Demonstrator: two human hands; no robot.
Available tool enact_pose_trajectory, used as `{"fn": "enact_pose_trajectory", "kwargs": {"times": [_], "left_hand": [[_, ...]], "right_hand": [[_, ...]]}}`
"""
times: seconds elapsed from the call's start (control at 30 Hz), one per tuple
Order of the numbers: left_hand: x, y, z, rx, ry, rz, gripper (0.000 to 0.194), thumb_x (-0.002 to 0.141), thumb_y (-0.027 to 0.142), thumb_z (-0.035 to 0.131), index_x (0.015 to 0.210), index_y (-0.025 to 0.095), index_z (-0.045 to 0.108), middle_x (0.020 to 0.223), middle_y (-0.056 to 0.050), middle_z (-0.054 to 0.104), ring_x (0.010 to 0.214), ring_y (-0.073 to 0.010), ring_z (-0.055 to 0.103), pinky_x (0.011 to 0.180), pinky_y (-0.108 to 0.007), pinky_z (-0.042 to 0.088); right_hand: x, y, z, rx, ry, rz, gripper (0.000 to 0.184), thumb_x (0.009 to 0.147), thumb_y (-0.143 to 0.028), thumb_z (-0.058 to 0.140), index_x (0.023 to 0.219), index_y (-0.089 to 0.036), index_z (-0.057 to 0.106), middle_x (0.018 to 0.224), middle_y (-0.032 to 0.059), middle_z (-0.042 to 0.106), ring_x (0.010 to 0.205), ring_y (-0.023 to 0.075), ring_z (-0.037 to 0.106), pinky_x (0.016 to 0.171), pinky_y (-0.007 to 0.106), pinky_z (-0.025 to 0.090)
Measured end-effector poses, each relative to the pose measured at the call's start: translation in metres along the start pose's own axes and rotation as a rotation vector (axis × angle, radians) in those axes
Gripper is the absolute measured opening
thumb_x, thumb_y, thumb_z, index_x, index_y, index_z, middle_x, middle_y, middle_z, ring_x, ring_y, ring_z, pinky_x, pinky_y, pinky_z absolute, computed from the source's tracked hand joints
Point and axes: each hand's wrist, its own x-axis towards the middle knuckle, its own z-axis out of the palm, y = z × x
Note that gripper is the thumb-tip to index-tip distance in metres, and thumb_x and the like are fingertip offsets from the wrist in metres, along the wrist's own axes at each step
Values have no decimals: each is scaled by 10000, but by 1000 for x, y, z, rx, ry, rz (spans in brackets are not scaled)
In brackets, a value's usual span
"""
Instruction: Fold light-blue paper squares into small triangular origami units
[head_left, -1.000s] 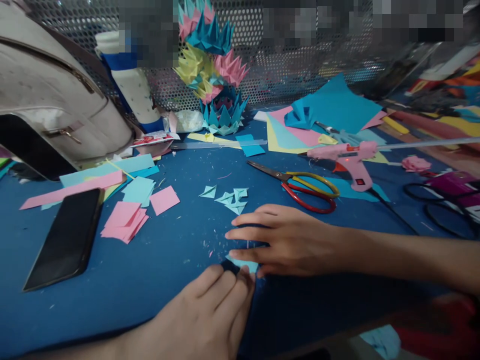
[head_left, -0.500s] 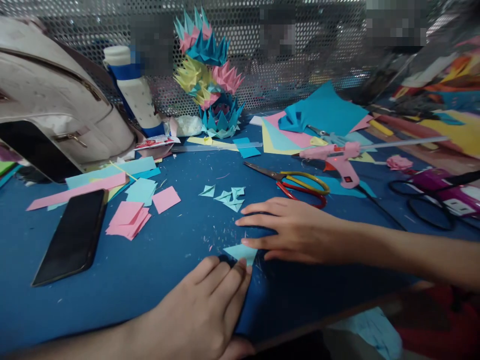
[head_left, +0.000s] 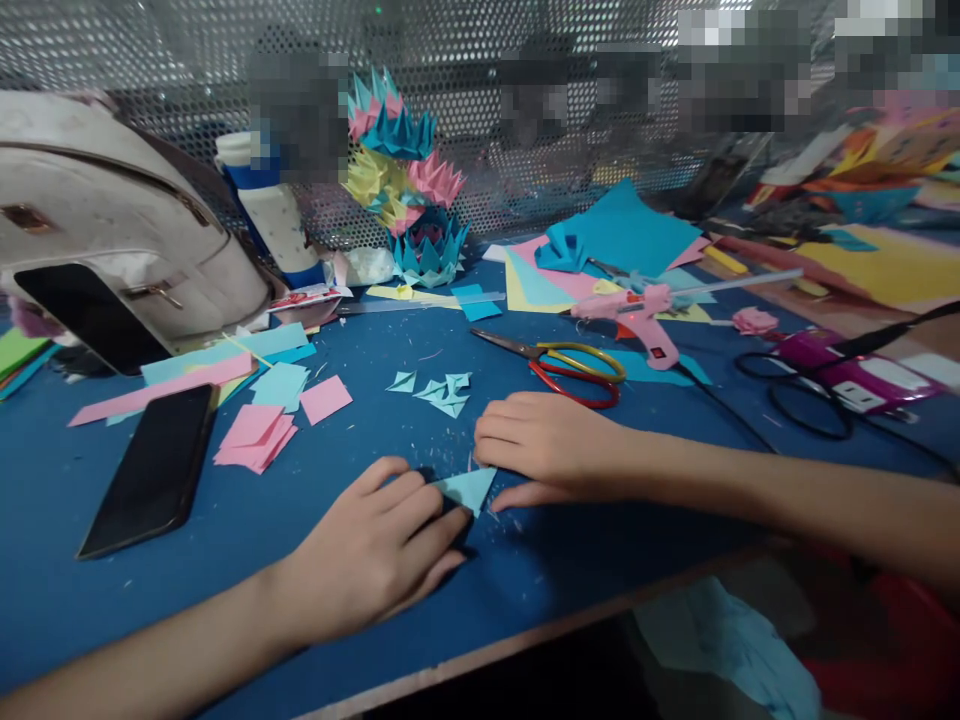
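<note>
A light blue paper triangle [head_left: 470,489], folded from a small sheet, lies flat on the blue table between my hands. My left hand [head_left: 382,535] is closed over its left end, fingers curled and pressing it down. My right hand [head_left: 544,445] has its fingers curled together with the tips at the triangle's upper right corner; the thumb lies lower, apart from them. Just beyond sit several small folded light blue pieces [head_left: 448,393]. Scissors [head_left: 577,365] with red and yellow handles rest behind my right hand. My hands hide part of the triangle's edges.
Pink squares [head_left: 255,438] and light blue squares [head_left: 279,387] lie left, near a phone [head_left: 154,465]. A pink glue gun [head_left: 637,310] with its cord is at right. A paper flower stack [head_left: 405,180], bottle [head_left: 274,210] and backpack [head_left: 112,210] stand behind.
My right hand's spread fingers have curled together at the triangle's corner. My left hand has shifted left along the paper. The camera view has tilted up slightly.
</note>
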Motion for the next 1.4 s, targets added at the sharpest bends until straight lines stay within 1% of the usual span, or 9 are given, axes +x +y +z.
{"fn": "enact_pose_trajectory", "kwargs": {"times": [0.23,0.4,0.57,0.7,0.83,0.9,1.0,1.23,1.4], "left_hand": [[4,-5,1,27,-28,-14,312,1055,236,348,1128,109,624,760,-26,569,691,-172,491,750,-337,386],[4,-7,3,12,-41,-27,322,1057,238,349,1160,104,623,758,-26,569,687,-174,501,725,-335,385],[3,-12,2,-29,-49,-64,319,1061,231,349,1162,126,632,743,-19,580,681,-165,508,730,-335,372],[4,-18,-3,-218,-27,-219,274,1044,196,411,1182,175,647,764,-7,612,680,-143,534,727,-327,386],[6,-22,-4,-445,35,-390,278,1026,186,456,1207,212,666,1009,-62,674,902,-168,607,781,-324,461],[7,-23,-3,-537,51,-429,294,1020,170,463,1228,220,665,1102,-73,674,985,-170,616,819,-315,495],[7,-24,-3,-623,61,-455,317,1006,134,473,1236,232,668,1108,-61,684,1007,-152,634,836,-279,518],[5,-25,-5,-644,48,-448,302,971,106,508,1165,226,706,1076,-50,681,988,-124,646,853,-217,523],[7,-26,-7,-634,91,-489,326,965,97,499,1155,259,708,1076,-27,698,994,-101,675,865,-178,534]], "right_hand": [[13,4,-1,-46,-44,-67,357,1023,-458,426,872,-169,571,873,43,585,763,176,459,647,304,279],[13,8,-1,-5,-57,-59,233,1015,-316,452,881,-166,570,872,44,582,778,173,456,659,305,285],[13,11,4,330,-24,72,240,985,-259,491,762,-172,509,749,3,527,737,142,445,678,275,330],[10,9,10,656,125,271,287,949,-241,536,690,-177,430,677,-31,456,694,109,442,634,240,325],[8,6,14,792,231,333,290,936,-251,557,689,-178,425,676,-35,443,674,97,436,623,227,340],[6,7,16,805,258,308,288,927,-237,565,683,-176,426,673,-31,455,684,100,440,636,229,348],[5,7,17,779,267,263,255,922,-223,561,694,-171,458,675,-21,482,709,111,444,669,246,356],[4,9,16,779,238,317,201,957,-239,515,772,-160,535,727,5,545,734,126,465,683,255,369],[4,9,16,774,185,280,246,936,-206,525,698,-169,473,678,-21,468,703,113,418,674,253,347]]}}
